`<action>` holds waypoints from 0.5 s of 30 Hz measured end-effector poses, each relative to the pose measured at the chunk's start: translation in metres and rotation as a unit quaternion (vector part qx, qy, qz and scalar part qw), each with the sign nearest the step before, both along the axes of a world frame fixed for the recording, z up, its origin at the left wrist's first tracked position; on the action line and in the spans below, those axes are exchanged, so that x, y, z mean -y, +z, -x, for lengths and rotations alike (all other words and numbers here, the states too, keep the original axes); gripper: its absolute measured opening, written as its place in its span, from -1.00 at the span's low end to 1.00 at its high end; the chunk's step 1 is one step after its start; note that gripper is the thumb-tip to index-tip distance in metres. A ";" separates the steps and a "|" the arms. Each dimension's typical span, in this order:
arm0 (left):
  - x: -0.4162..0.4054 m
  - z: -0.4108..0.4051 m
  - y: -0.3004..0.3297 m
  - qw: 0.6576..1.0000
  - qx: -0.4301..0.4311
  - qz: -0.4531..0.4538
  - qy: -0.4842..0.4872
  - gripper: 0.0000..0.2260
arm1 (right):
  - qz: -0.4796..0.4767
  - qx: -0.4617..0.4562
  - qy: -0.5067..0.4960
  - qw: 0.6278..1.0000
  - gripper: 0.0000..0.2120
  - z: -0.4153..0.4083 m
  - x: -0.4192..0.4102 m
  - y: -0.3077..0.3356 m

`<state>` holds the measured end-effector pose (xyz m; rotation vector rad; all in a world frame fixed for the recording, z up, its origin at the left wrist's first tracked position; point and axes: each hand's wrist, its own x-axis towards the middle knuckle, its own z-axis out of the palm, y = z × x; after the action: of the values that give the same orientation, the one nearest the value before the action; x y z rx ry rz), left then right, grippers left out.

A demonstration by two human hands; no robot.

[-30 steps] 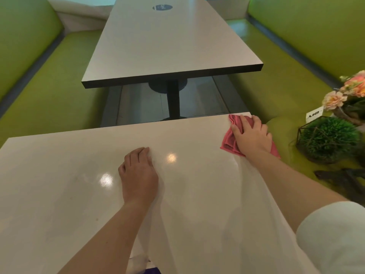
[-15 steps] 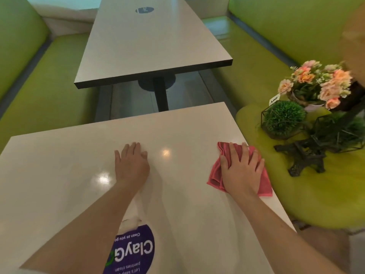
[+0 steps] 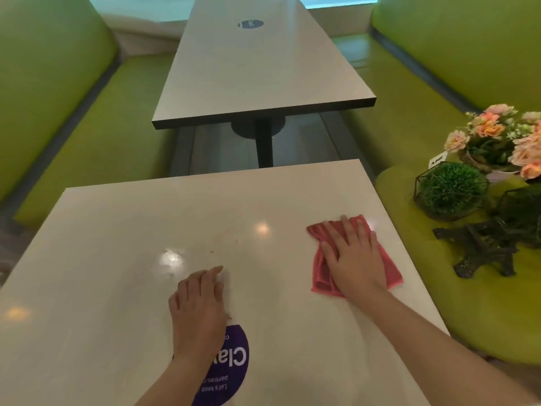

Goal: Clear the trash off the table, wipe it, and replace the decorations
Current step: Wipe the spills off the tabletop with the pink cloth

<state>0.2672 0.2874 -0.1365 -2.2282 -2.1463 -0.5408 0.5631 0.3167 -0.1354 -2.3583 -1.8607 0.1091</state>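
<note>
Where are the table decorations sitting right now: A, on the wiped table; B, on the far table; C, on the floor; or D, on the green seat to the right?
D: the flowers, the green ball plant and the dark tower figurine all rest on the green seat, right of the table.

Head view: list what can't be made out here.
- Purple sticker: its wording is partly covered by the left hand and forearm, and cut off at the bottom edge.
- Pink cloth: its middle lies under the flat right hand.
- Flower pot: cut off by the right edge.
- White tag: print too small to read.
- Far table's round sticker: too small and blurred.
</note>
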 end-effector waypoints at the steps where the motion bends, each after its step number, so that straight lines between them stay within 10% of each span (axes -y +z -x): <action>1: -0.001 0.000 0.001 1.000 0.008 0.004 -0.002 -0.65 | 0.004 0.006 -0.021 1.000 -0.46 -0.005 -0.013 0.000; 7: 0.002 -0.002 0.004 0.999 0.014 0.027 -0.024 -0.50 | 0.036 -0.006 -0.110 0.993 -0.48 0.030 -0.056 0.002; 15: 0.001 -0.001 0.008 0.998 0.021 0.050 -0.016 -0.51 | 0.035 -0.046 0.121 0.991 -0.50 0.129 -0.053 0.007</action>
<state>0.2679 0.2866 -0.1286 -2.3259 -2.2092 -0.4949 0.4337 0.3698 -0.1286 -2.1187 -2.1225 0.3069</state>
